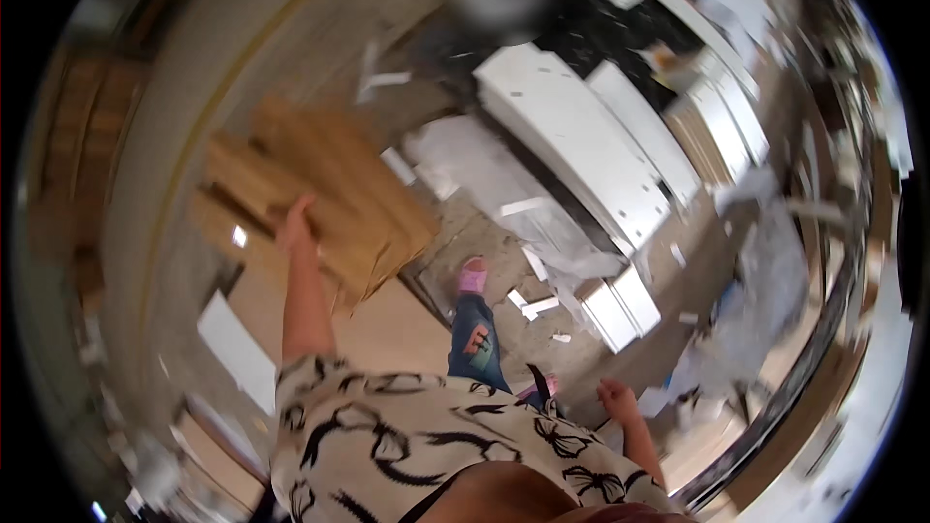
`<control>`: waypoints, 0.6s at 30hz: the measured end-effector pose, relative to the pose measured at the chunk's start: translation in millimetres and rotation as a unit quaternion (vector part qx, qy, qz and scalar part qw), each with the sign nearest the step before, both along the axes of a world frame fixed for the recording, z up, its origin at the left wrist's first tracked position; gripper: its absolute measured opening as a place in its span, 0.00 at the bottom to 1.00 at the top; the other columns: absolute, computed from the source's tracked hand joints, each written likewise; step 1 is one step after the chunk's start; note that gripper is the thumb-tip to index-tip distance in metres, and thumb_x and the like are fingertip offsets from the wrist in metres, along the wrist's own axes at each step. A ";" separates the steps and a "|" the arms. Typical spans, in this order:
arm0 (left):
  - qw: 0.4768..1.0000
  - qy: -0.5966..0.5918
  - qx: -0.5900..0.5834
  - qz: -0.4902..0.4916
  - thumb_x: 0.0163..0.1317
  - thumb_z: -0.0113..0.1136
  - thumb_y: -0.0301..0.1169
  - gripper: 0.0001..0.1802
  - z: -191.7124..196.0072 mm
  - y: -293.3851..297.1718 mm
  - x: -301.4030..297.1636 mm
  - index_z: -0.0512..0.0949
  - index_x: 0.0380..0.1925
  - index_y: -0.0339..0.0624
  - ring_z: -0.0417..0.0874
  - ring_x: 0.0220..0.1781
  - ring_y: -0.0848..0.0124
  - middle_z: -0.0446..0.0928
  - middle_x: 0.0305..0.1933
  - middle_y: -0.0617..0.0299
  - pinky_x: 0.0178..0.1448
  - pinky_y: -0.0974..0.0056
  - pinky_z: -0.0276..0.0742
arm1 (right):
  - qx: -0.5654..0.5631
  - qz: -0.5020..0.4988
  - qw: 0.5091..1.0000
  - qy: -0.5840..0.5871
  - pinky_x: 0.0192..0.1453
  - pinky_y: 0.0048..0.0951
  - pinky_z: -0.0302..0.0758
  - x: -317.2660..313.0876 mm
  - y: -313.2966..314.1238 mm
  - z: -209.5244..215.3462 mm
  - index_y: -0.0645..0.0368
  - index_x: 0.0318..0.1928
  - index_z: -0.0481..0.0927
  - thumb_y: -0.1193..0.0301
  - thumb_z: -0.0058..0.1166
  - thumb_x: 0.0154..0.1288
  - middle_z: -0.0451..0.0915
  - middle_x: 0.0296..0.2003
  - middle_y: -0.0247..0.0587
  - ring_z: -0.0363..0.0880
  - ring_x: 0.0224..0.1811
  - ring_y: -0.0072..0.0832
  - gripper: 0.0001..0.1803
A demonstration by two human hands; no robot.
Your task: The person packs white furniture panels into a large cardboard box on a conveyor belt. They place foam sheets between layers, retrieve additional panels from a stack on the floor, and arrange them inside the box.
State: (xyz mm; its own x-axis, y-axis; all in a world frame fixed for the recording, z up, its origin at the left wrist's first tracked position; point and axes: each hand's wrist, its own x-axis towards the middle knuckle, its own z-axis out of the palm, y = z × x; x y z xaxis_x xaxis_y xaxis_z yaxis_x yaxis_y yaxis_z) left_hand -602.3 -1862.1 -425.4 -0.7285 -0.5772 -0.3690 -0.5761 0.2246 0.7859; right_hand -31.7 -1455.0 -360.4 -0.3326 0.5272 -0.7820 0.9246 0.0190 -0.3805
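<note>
My left arm reaches forward, and my left hand (296,224) grips the near edge of a brown flattened cardboard box (339,199). The cardboard is creased and smeared by motion, and part of my fingers is hidden against it. Under it lies a flat light-brown sheet (383,329). Low at my right side is my right hand (617,399), its fingers curled in with nothing visible in them.
Long white panels (576,140) lie right of centre beside crumpled plastic wrap (484,160). Foam scraps (533,305) litter the floor by my feet. More plastic (770,261) is heaped on the right. A yellow line (218,92) crosses the floor at left.
</note>
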 end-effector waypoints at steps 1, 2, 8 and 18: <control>0.976 0.113 0.186 -0.019 0.37 0.67 0.35 0.38 13.4 11.6 13.4 0.66 0.53 0.43 0.74 0.47 0.57 0.73 0.46 0.55 0.48 0.52 0.74 | 0.028 0.126 0.991 -0.027 0.33 0.33 0.75 13.2 6.2 -2.2 0.60 0.45 0.77 0.62 0.53 0.60 0.80 0.31 0.45 0.79 0.29 0.35 0.17; 0.969 0.085 0.232 0.010 0.38 0.64 0.27 0.32 38.7 29.4 32.4 0.67 0.49 0.43 0.74 0.43 0.60 0.73 0.43 0.58 0.43 0.54 0.76 | 0.054 0.246 0.966 -0.063 0.36 0.37 0.76 22.9 8.3 -3.4 0.59 0.44 0.77 0.61 0.52 0.59 0.80 0.33 0.49 0.79 0.31 0.42 0.17; 0.940 0.097 0.223 -0.239 0.36 0.52 0.17 0.46 104.9 93.1 152.1 0.58 0.64 0.45 0.66 0.58 0.59 0.61 0.62 0.56 0.58 0.62 0.66 | 0.071 0.163 0.984 0.018 0.45 0.40 0.74 38.8 20.2 -6.1 0.58 0.44 0.78 0.60 0.50 0.59 0.78 0.37 0.50 0.76 0.39 0.48 0.18; 0.620 -0.058 0.435 -0.650 0.28 0.59 0.23 0.52 213.2 426.5 499.1 0.55 0.63 0.39 0.76 0.46 0.61 0.72 0.47 0.54 0.48 0.63 0.74 | -0.089 -0.163 0.876 0.445 0.60 0.38 0.64 126.4 104.6 123.5 0.52 0.68 0.43 0.49 0.57 0.56 0.57 0.61 0.64 0.64 0.60 0.43 0.49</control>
State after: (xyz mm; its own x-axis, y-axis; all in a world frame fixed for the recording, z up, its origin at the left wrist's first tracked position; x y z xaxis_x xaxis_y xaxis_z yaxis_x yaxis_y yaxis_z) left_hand -103.3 -1435.6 -212.1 -0.3088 0.9251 -0.2211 -0.4160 0.0778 0.9061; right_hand 94.7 -1350.4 -236.9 -0.7068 0.6037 -0.3688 0.2055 -0.3236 -0.9236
